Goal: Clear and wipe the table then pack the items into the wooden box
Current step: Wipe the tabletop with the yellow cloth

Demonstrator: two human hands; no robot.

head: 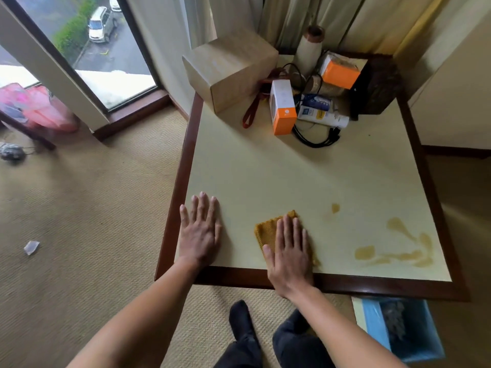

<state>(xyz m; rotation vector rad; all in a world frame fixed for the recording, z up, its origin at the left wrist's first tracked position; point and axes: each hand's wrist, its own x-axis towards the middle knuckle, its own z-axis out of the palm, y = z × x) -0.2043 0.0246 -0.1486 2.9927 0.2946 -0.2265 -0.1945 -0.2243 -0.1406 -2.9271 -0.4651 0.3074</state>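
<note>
Two hands flat on the table (305, 176): left hand (200, 231) spread open and empty near the 7 o'clock corner as a brace, right hand (289, 252) open-palmed, pressing the mustard cloth (265, 231) at 6 o'clock, not clenched around it. Wooden box (231, 69) sits at 11 o'clock with the unpacked clutter (313, 102) beside it at 12. Brown spill stains (403, 244) at 4 o'clock look unwiped, so I'd keep the palm flat, sweep toward them in overlapping passes and pull the liquid inward, away from the table edge.
</note>
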